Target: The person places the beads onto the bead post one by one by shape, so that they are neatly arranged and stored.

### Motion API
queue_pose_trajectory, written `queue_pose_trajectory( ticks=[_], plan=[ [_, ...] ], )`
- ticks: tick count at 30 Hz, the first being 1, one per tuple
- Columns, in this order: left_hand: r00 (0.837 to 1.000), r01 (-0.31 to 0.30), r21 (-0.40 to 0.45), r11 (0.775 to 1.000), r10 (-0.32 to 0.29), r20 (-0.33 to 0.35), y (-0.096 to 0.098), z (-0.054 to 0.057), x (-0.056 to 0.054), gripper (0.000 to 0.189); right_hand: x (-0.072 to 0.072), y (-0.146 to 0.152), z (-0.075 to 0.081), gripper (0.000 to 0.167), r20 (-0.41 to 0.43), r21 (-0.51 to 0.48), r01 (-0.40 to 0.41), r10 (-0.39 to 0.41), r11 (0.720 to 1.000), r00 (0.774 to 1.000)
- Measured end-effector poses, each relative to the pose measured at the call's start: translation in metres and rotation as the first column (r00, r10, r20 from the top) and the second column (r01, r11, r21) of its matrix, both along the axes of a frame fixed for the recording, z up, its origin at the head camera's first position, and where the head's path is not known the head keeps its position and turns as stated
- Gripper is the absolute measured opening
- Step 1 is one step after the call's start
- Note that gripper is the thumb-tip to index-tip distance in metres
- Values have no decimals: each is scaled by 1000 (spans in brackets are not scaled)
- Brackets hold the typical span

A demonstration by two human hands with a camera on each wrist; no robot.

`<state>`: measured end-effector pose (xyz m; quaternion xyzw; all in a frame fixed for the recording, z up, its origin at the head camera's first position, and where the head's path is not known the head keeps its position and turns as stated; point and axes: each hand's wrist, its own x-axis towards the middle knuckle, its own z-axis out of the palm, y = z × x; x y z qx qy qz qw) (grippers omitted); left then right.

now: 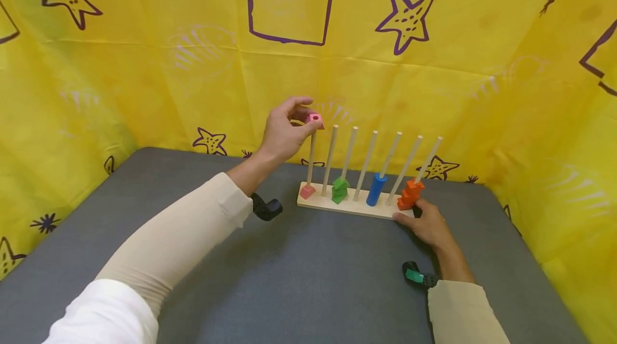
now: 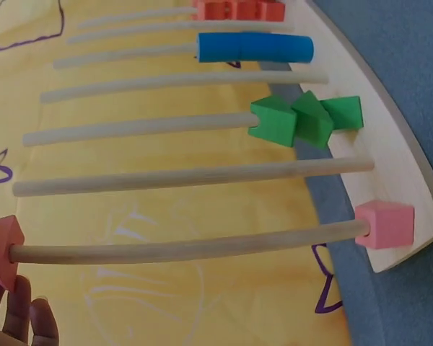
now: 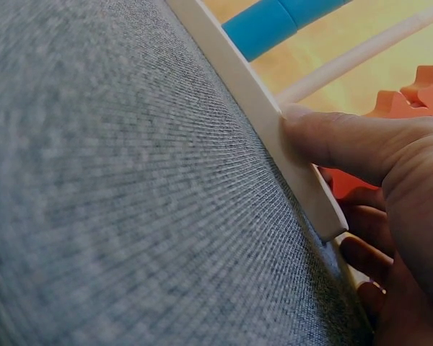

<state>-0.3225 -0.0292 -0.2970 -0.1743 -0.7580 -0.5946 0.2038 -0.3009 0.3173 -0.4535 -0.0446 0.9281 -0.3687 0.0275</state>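
My left hand [image 1: 284, 128] pinches a pink block [image 1: 315, 118] with a hole through it, at the tip of the leftmost peg [image 1: 311, 159]. In the left wrist view that pink block [image 2: 1, 251] sits right at the peg's end. Another pink block [image 2: 386, 223] lies at the foot of the same peg. My right hand [image 1: 428, 223] grips the right end of the wooden base [image 1: 349, 209], thumb on its front edge and fingers behind. Beside that hand, orange star-like blocks [image 1: 411, 194] are stacked on the rightmost peg.
Green blocks [image 1: 339, 190] are stacked, turned at different angles, on the third peg from the left. Blue cylinders [image 1: 376, 189] stand on another peg. The grey table [image 1: 289, 279] meets a yellow patterned cloth [image 1: 356, 81] behind. Black wrist devices [image 1: 268, 208] show near both wrists.
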Motion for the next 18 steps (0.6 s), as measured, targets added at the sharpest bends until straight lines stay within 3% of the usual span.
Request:
queue_pose_trajectory(
  ticks=[18],
  plan=[
    [990,6,26,1000,-9,138,-2,-51,1,47,2,0,0,74,-17,8,-4,4,1000,1000]
  ],
)
